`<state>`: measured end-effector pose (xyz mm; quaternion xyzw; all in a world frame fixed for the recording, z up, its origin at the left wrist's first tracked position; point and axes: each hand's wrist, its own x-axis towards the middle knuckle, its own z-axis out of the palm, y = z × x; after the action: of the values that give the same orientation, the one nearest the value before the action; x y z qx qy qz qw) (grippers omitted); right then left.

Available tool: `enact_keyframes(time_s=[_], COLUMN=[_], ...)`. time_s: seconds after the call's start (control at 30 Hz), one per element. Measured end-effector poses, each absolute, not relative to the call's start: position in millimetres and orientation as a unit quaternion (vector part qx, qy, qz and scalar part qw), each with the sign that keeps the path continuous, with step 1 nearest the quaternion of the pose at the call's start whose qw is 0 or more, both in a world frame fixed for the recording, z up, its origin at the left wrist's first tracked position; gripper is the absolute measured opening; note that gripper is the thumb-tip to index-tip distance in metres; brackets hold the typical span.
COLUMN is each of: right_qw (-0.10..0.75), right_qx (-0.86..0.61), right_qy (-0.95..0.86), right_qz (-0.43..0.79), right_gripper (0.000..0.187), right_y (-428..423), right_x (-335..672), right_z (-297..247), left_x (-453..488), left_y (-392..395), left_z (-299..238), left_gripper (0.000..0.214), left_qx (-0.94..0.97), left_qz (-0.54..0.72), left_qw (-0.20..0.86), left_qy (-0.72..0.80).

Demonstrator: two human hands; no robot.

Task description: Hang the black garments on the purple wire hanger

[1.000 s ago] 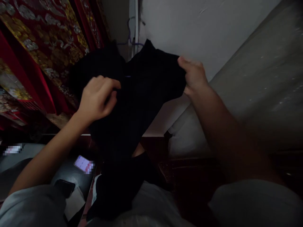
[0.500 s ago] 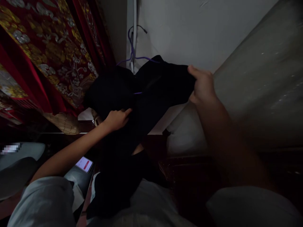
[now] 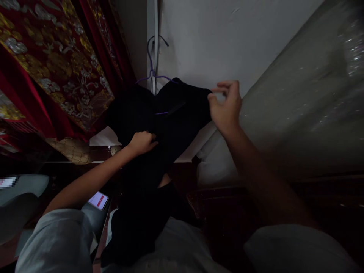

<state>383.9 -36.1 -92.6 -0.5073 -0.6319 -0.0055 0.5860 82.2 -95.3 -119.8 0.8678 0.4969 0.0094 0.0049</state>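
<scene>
A black shirt hangs in front of me on a purple hanger. My left hand is closed on the front of the shirt near its middle, fingers curled into the cloth. At the end of the sleeve on the right, my right hand has its thumb and fingers apart. Its thumb is at the sleeve's edge; I cannot tell whether it touches. The lower part of the shirt drapes down toward my lap, and its folds are lost in the dark.
Red cloth with gold and silver embroidery hangs at the left. A sheet of cloudy plastic covers something large at the right. A phone with a lit screen lies at lower left. A pale wall stands behind.
My right hand has let go of the sleeve, which has dropped back inward, and its fingers have spread. My left hand keeps its hold on the shirt's front.
</scene>
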Motion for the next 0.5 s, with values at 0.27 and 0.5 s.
enact_keyframes(time_s=[0.27,0.5], right_qw=[0.281,0.235], right_qx=[-0.360,-0.425], right_qy=[-0.881,-0.853], right_qz=[0.122,0.194], right_gripper=[0.013,0.031], right_y=[-104,-120], right_x=[308,276], right_z=[-98,-106], left_x=[82,79], left_y=[-122,-138], left_z=[-108,-111], left_gripper=[0.026,0.070], left_qx=[0.853,0.768], left_qz=[0.254,0.370], left_qw=[0.122,0.259], left_qy=[0.439,0.455])
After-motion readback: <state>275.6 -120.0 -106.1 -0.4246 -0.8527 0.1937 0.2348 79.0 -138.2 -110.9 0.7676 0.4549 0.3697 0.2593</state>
